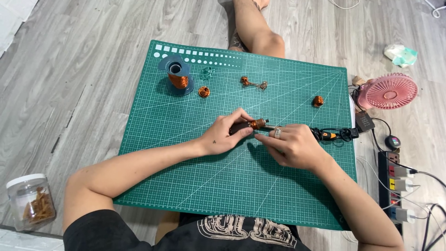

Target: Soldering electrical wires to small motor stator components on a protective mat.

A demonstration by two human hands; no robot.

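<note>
My left hand [226, 133] grips a dark brown rod [242, 126] wound with copper wire at its right end, the coil [256, 124] showing just past my fingertips. My right hand [291, 145], a ring on one finger, pinches at that wound end from the right. Both hands hover over the middle of a green cutting mat [195, 176]. At the mat's far left stands a blue spool of copper wire [177, 74]. Small copper coils [204, 91] [318, 101] lie on the mat, and a linked wire piece [253, 83] lies near the far edge.
An orange-handled tool with a black cord [332, 135] lies at the mat's right edge. A pink fan [389, 91] and a power strip [395, 186] with plugs sit on the wooden floor at right. A clear jar [31, 201] stands at the near left. A bare knee [267, 42] shows beyond the mat.
</note>
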